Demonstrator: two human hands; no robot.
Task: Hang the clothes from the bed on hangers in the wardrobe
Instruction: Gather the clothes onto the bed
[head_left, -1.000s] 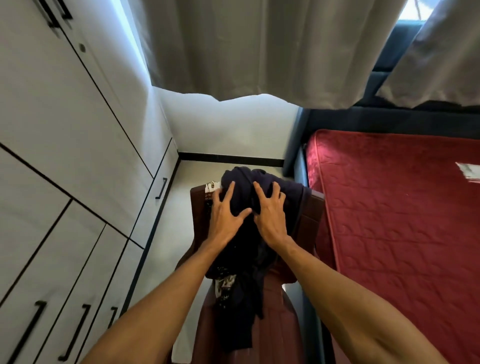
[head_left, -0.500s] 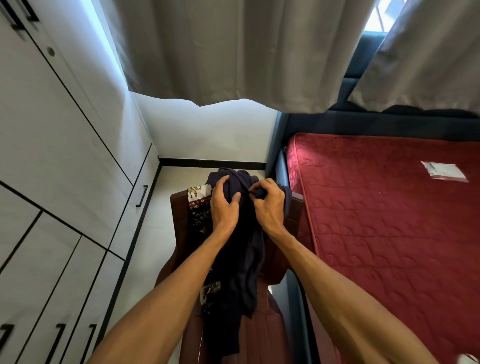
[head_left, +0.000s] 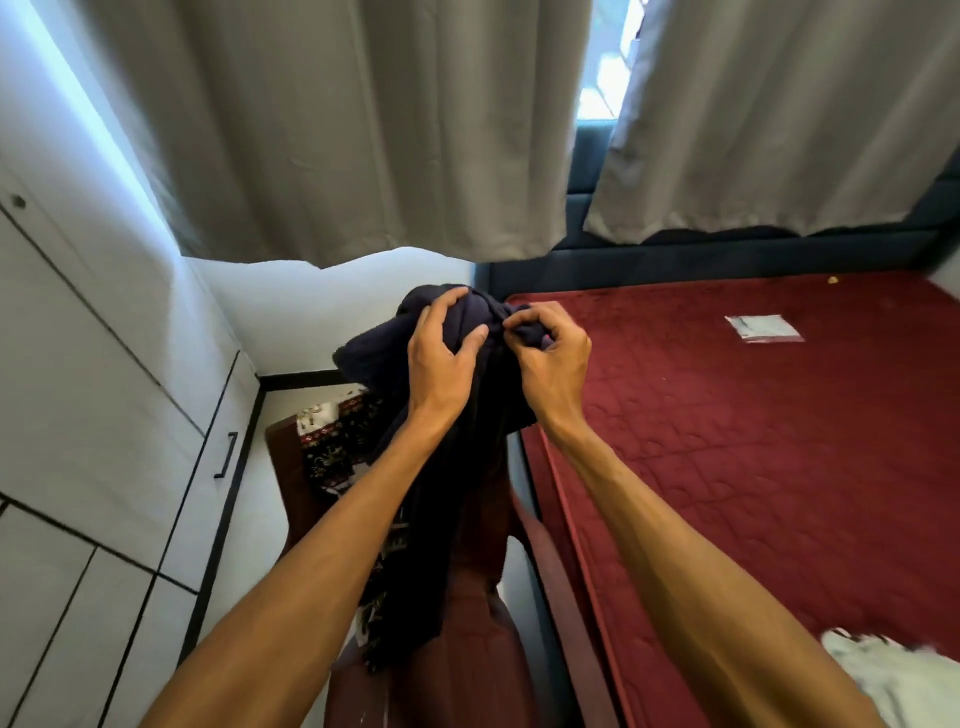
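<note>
A dark navy garment (head_left: 415, 499) hangs bunched in front of me, lifted above a dark red chair (head_left: 457, 670). My left hand (head_left: 441, 358) grips its top from the left, fingers curled over the cloth. My right hand (head_left: 550, 358) pinches a fold of the same garment just beside it. A black patterned cloth (head_left: 337, 447) lies over the chair back, below the garment. The red quilted bed (head_left: 753, 467) lies to my right. The white wardrobe (head_left: 93, 415) is on my left, its doors closed. No hanger is in sight.
Grey curtains (head_left: 374, 135) hang ahead over the wall and window. A white garment (head_left: 893, 670) lies at the bed's near right corner, and a small plastic packet (head_left: 763, 327) farther back. A narrow strip of floor (head_left: 254, 525) runs between wardrobe and chair.
Both hands have closed on the navy garment and raised it off the chair back. My view has swung up and to the right, bringing more of the bed into view.
</note>
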